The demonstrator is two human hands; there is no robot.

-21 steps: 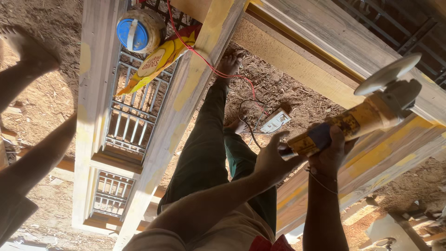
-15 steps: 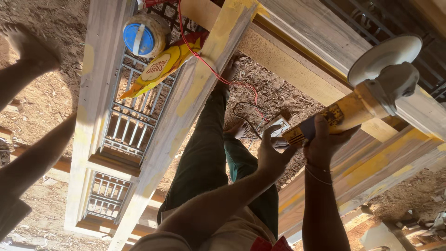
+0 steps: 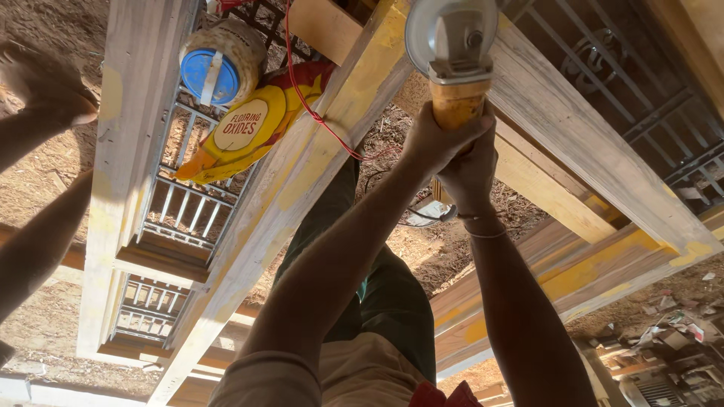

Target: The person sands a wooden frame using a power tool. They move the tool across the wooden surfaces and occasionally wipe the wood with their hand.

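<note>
Both of my hands hold a yellow angle grinder (image 3: 457, 96) whose grey disc guard (image 3: 446, 34) points away from me. My left hand (image 3: 431, 139) wraps the body just below the head. Just behind it, my right hand (image 3: 472, 175) grips the rear of the handle, a thin bracelet on its wrist. The grinder hovers over a long pale wooden beam (image 3: 302, 177) smeared with yellow filler, part of a door frame lying flat. My legs in dark green trousers (image 3: 388, 298) stand between two beams.
A blue-lidded jar (image 3: 215, 66) and a yellow-and-red bag (image 3: 249, 124) rest on a metal grille (image 3: 177, 207) in the frame. A red wire (image 3: 302, 94) runs over the beam. A white socket block (image 3: 431, 212) lies on sawdust. Another person's limbs (image 3: 41, 98) are at left.
The grinder swung from the right side up to the centre, with its disc now facing away. My left hand, open beside the handle before, has closed on the grinder body.
</note>
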